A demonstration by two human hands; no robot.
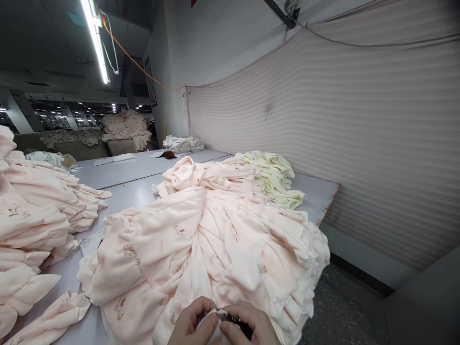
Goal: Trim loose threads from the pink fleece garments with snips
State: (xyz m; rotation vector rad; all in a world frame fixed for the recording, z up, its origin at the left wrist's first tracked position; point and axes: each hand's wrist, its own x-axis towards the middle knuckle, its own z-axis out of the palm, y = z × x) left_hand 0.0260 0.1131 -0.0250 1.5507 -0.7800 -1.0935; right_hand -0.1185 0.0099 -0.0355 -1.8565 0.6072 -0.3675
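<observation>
At the bottom centre, my left hand point(194, 322) pinches the edge of a pale pink fleece garment between thumb and fingers. Close against it, my right hand point(253, 326) is closed around small black thread snips point(241, 327), whose metal tip meets the fabric at my left fingertips. Much of the snips is hidden by the fingers. Directly beyond both hands spreads a heap of pale pink printed garments point(215, 239), gathered in folds on the table.
Another pink garment pile point(32, 215) stands at the left. Yellow-green garments point(276, 175) lie behind the heap on the grey table point(136, 194). Folded white stacks point(181, 143) sit at the back. A striped cloth point(341, 124) hangs along the wall; dark floor point(345, 297) shows at right.
</observation>
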